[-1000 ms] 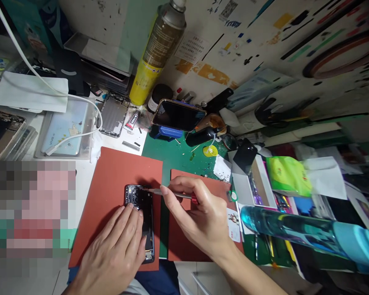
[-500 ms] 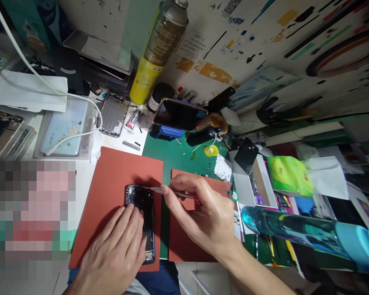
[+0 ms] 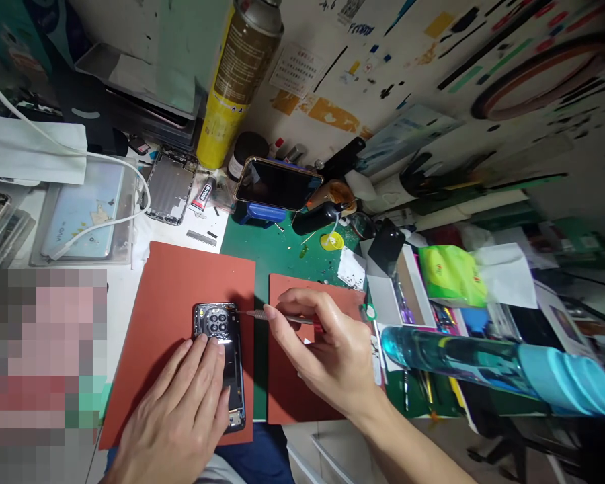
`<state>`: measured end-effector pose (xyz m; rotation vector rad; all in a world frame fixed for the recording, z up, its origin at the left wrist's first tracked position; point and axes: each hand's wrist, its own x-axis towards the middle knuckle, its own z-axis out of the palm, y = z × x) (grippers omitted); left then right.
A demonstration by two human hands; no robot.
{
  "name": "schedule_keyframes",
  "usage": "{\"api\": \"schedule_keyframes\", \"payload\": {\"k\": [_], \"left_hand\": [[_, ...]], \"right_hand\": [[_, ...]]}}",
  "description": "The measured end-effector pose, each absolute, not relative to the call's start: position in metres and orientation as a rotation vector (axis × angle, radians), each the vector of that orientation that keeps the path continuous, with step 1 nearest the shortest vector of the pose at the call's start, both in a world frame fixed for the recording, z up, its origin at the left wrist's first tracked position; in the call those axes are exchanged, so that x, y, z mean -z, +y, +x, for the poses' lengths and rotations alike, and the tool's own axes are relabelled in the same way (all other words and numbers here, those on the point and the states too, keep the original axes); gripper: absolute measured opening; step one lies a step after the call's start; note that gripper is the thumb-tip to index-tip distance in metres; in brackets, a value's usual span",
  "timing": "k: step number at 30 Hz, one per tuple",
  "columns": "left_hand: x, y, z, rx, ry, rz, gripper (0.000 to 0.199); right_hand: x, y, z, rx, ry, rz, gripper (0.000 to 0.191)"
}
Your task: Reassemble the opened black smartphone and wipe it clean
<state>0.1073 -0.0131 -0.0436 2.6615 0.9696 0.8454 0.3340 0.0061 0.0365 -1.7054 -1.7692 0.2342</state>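
Tool tip seems nearer the phone's right edge than half a second back; my view has slid too. Left to right: left hand (image 3: pixel 176 403), fingers together, flat over the middle of the opened black phone (image 3: pixel 236 376), which lies on a rust-red rectangular mat (image 3: pixel 171 282). Phone's four-lens black camera cluster (image 3: pixel 218 323) reads clearer. Right of phone, right hand (image 3: pixel 333 343) pinches a slim grey, red-ended tool (image 3: pixel 259 314), tip by phone's upper right corner. Phone looks steadied; fine control matters, I judge.
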Motion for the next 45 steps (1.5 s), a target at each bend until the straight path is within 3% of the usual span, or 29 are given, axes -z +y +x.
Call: {"api": "schedule_keyframes", "payload": {"k": [17, 24, 29, 36, 45], "left_hand": [[0.043, -0.013, 0.107, -0.852, 0.963, 2.668, 0.046], [0.045, -0.014, 0.107, -0.861, 0.954, 2.661, 0.044], [0.045, -0.015, 0.108, -0.869, 0.964, 2.650, 0.039], [0.046, -0.014, 0.108, -0.866, 0.970, 2.657, 0.041], [0.046, -0.015, 0.107, -0.876, 0.956, 2.641, 0.042]], "right_hand": [[-0.040, 0.009, 0.330, -0.168, -1.891, -1.672, 0.014], [-0.050, 0.018, 0.331, -0.334, -2.084, -1.533, 0.020], [-0.054, 0.030, 0.328, -0.240, -2.174, -1.488, 0.006], [-0.062, 0.038, 0.334, -0.281, -2.221, -1.423, 0.038], [-0.060, 0.035, 0.333, -0.365, -2.267, -1.453, 0.045]]}}
